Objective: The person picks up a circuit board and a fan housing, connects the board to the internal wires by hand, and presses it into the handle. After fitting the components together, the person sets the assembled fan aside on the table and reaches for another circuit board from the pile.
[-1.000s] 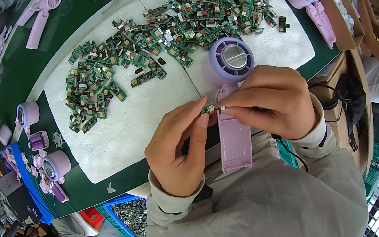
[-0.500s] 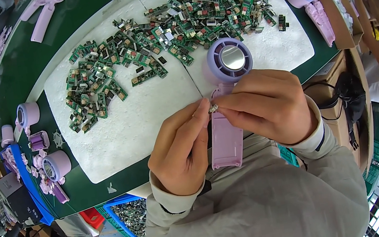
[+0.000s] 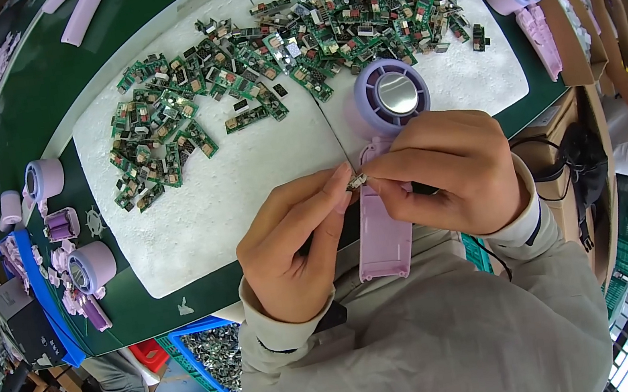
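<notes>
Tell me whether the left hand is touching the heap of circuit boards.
Apart: the head view shows bare white foam board between the left hand and the heap of circuit boards.

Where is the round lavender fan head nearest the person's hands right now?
In the head view, the fan head is right of centre, just beyond the right hand, over the white foam board and near the circuit-board pile.

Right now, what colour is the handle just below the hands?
The handle is pale pink with a hint of lilac; the head view shows it best.
</notes>
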Demonstrator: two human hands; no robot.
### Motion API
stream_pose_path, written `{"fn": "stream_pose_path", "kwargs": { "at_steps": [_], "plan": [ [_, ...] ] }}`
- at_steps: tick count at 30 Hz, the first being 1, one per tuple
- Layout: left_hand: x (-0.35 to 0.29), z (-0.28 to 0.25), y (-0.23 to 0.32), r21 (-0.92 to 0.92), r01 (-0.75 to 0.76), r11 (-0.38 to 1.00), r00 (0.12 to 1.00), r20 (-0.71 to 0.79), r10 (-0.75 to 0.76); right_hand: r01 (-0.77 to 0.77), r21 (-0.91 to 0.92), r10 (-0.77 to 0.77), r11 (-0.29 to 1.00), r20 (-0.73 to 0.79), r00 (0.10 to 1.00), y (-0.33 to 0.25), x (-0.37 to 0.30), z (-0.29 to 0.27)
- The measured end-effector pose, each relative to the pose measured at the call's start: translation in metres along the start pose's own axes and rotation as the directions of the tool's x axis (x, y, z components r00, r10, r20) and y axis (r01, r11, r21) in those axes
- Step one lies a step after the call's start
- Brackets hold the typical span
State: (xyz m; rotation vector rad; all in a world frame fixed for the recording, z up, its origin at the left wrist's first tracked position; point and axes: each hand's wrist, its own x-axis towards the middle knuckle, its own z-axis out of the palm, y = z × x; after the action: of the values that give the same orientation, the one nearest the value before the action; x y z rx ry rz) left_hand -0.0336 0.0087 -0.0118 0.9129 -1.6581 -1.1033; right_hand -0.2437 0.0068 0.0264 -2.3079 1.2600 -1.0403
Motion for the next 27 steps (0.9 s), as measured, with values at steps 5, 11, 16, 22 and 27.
{"fn": "stream_pose_path", "kwargs": {
  "at_steps": [5,11,16,22,27],
  "plan": [
    [-0.003,-0.002,0.001,0.008,0.0,1.0,1.0,-0.005,0.0,0.063,-0.041,-0.063,0.997,0.0,0.998,0.0,0.0,0.002],
    [-0.011,0.005,0.004,0.276,-0.12,0.954,0.991,-0.031,0.133,0.081,-0.036,-0.082,0.996,-0.029,0.996,-0.003,-0.006,0.011],
    [-0.015,0.024,-0.002,0.403,-0.17,0.899,0.967,-0.109,0.231,-0.15,0.047,0.154,0.988,-0.101,0.983,-0.014,-0.009,0.018],
    [-0.025,0.009,0.011,0.386,-0.183,0.904,0.978,-0.026,0.209,-0.103,0.105,0.11,0.989,-0.065,0.992,-0.017,-0.004,0.009],
    [-0.005,-0.042,0.041,0.498,-0.122,0.859,0.993,0.072,0.099,-0.029,0.129,0.02,0.991,0.072,0.997,-0.015,0.0,-0.029]
  ]
}}
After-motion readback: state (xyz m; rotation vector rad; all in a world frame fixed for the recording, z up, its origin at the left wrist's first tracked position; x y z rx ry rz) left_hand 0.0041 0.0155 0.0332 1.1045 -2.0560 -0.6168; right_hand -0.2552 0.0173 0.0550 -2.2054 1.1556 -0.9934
